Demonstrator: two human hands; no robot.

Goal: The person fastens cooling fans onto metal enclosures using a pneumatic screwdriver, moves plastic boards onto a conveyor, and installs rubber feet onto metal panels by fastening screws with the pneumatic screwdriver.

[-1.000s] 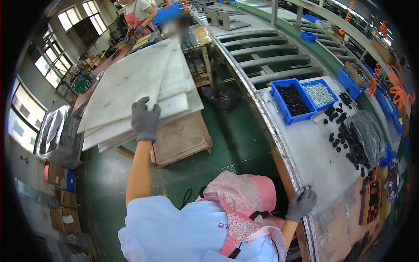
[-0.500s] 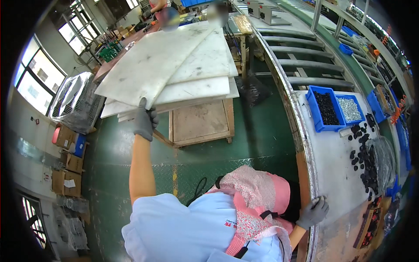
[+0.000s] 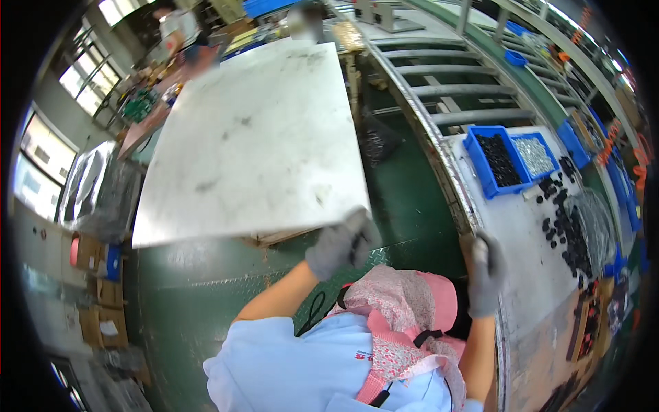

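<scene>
A large white board (image 3: 254, 144) with dark smudges reaches toward me from the back left. My gloved left hand (image 3: 343, 244) is closed on its near right corner, thumb on top. This board covers most of the stack beneath, and only a sliver of the wooden stand (image 3: 285, 236) shows under its near edge. On the right, my gloved right hand (image 3: 486, 275) is over the metal-edged side of the workbench (image 3: 525, 275), away from the board. Motion blurs its fingers, so their grip is unclear.
Blue bins of black parts (image 3: 500, 161) and silvery parts (image 3: 533, 156) stand on the workbench, with loose black pieces (image 3: 566, 233) nearby. A roller conveyor (image 3: 460, 89) runs beyond. Wrapped goods (image 3: 99, 185) and cartons (image 3: 103, 326) line the left. Another person (image 3: 180, 31) works far back.
My left hand has moved right and nearer, drawing the board's corner toward me and turning the board. My right hand has moved up along the workbench edge.
</scene>
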